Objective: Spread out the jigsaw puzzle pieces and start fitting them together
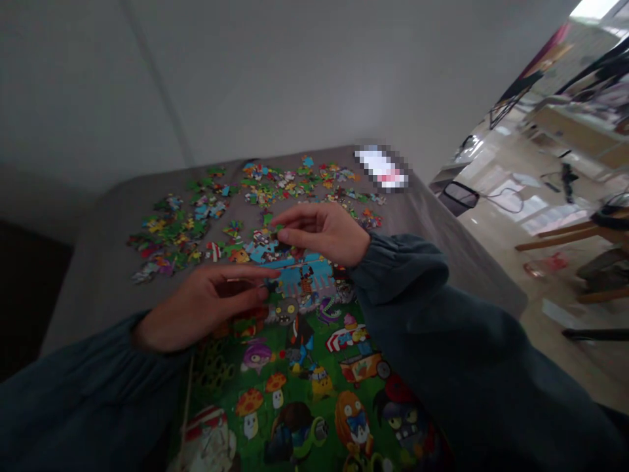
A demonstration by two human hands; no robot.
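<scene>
Over the finished part of the puzzle [314, 367], the left hand [206, 308] lies flat, fingers together, while just beyond, the right hand [324, 233] pinches a small piece [279, 231] that could slip into the loose pieces [206, 210] behind.

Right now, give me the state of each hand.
Left hand: fingers flat on the assembled puzzle, holding nothing visible.
Right hand: fingers pinched on a small puzzle piece.
</scene>
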